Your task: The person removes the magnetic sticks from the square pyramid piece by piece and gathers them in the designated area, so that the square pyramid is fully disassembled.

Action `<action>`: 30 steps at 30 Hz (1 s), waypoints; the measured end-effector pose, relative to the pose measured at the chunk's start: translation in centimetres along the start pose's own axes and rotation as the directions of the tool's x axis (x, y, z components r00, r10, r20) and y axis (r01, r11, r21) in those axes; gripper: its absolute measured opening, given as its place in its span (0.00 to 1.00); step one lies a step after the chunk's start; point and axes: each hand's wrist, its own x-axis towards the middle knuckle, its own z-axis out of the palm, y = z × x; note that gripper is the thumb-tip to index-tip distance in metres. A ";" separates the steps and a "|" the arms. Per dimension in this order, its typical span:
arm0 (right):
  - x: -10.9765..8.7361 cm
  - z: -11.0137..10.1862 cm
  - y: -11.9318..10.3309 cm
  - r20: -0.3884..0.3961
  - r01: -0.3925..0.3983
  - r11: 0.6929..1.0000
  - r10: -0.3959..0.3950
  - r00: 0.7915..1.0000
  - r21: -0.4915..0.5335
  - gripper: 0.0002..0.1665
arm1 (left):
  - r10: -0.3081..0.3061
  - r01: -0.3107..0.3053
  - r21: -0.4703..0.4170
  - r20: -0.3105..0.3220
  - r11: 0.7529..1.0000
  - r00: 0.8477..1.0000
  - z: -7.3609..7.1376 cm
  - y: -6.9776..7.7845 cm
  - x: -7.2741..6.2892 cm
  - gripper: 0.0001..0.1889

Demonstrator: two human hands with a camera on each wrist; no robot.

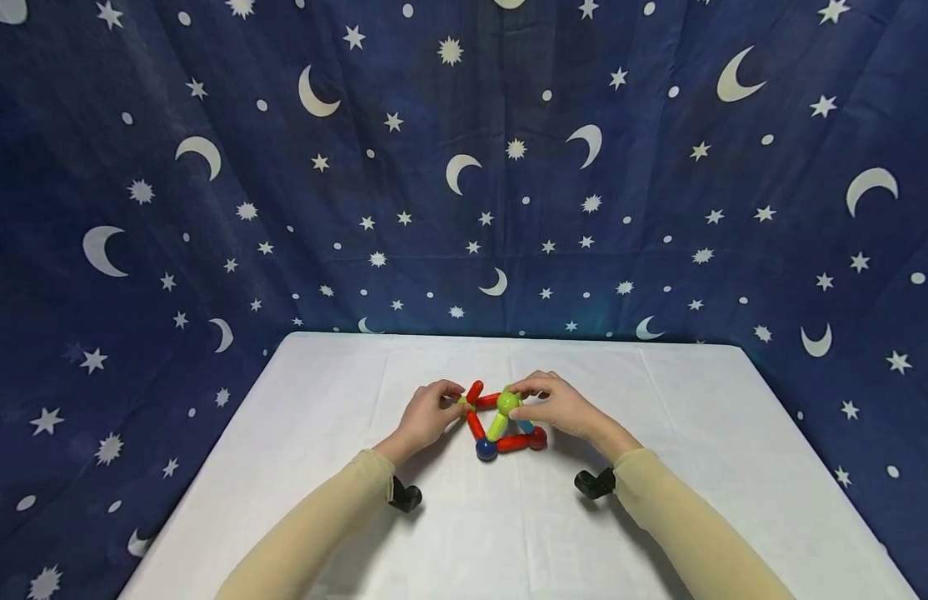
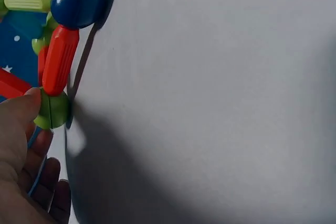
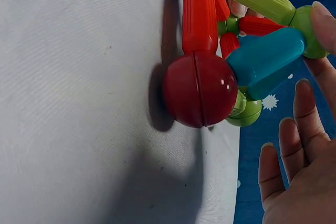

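The frame of coloured plastic rods and balls (image 1: 513, 443) stands on the white cloth-covered tabletop (image 1: 524, 533). The left hand (image 1: 425, 414) pinches its left green plastic ball (image 2: 52, 109), the right hand (image 1: 560, 408) its raised green plastic ball (image 1: 508, 404); uneven pulling could perhaps break the frame.

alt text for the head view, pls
A right hand pinches one green ball and a left hand another, on a toy frame of colored rods and balls at a white table. A blue ball and a red ball mark its near corners. Behind hangs a moon-and-star patterned dark blue cloth.
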 end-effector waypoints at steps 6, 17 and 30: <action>-0.3 0.0 0.2 0.001 0.008 1.000 -0.008 1.000 -0.008 0.24 | -0.053 0.043 -0.122 -0.086 0.992 0.995 0.7 0.4 -1.2 0.14; -0.4 0.7 0.2 -0.069 0.125 0.992 -0.125 0.990 -0.002 0.21 | -0.033 0.043 -0.418 0.032 0.907 0.999 3.3 3.7 -3.3 0.20; 0.2 1.5 -0.2 -0.096 0.087 0.996 -0.086 0.992 0.002 0.20 | -0.063 0.044 -0.492 -0.021 0.870 0.998 4.1 3.3 -2.3 0.16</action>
